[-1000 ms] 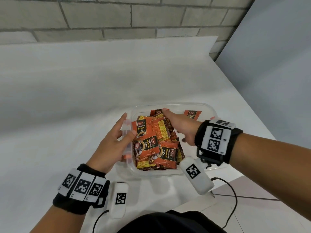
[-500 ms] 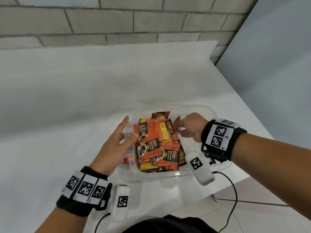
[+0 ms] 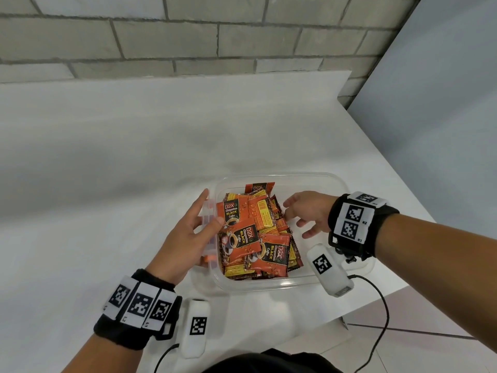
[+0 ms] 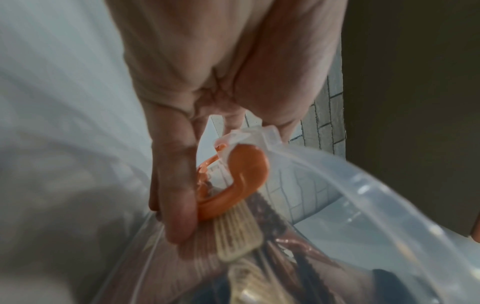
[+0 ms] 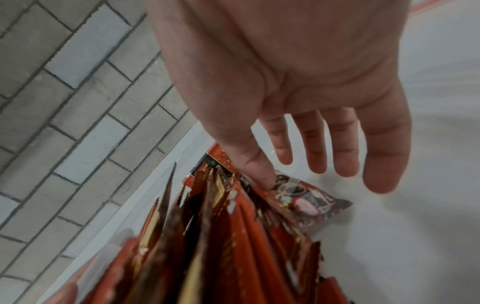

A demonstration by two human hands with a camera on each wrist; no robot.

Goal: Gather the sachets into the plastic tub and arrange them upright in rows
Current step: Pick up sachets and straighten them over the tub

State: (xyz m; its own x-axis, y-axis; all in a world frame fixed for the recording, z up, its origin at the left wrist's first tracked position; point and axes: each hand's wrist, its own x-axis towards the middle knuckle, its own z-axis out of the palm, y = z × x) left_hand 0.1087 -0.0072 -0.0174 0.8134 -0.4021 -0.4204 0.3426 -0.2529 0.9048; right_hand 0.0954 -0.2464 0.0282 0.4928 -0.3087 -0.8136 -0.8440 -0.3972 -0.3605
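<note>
Left hand (image 3: 185,238) grips left wall of clear plastic tub (image 3: 317,281) at orange-and-clear latch (image 4: 233,181): thumb inside against sachets, fingers outside. Right hand (image 3: 306,214) inside tub, right of pile, fingers spread and relaxed, holding nothing; one fingertip (image 5: 262,176) touches sachet edge. Orange-and-black D2X Black Coffee sachets (image 3: 255,235) heaped in tub's left half, mostly flat or leaning, some on edge. Tub sits at near right corner of white table (image 3: 107,162). Grey brick wall (image 3: 188,36) behind.

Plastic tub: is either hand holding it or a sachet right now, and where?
The left hand grips the plastic tub at its left rim, by the orange latch. The right hand holds nothing; its fingers are spread over the sachets.
</note>
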